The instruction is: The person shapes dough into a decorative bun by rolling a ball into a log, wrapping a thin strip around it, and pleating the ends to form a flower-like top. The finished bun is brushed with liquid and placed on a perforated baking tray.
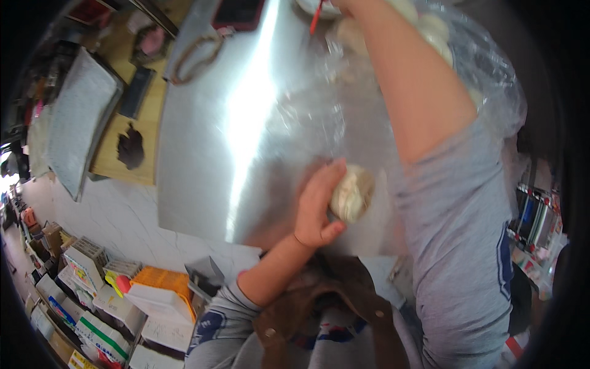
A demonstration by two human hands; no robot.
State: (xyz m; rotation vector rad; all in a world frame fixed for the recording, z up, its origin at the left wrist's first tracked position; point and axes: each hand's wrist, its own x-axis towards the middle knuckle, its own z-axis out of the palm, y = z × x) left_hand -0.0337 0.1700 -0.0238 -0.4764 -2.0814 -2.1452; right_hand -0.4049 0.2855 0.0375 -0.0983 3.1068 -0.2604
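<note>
My left hand [319,206] curves around the left side of a pale, round dough-like piece [351,196] on a shiny metal tabletop [198,152]. Its fingers and thumb are apart, and whether they grip the piece is not plain. My right arm reaches across to the top edge, where my right hand [343,3] is mostly cut off by the frame. Near it are a red stick-like handle [316,18] and a white bowl or dish [328,10]. More pale round pieces [433,27] lie at the upper right beside and under clear plastic film [495,69].
A phone in a red case [238,13] and a looped strap [197,57] lie at the table's upper left. Beyond that edge, a wooden board [150,110] carries a dark slab [137,92] and a grey tray [80,120]. Boxes and an orange basket [161,279] stand lower left.
</note>
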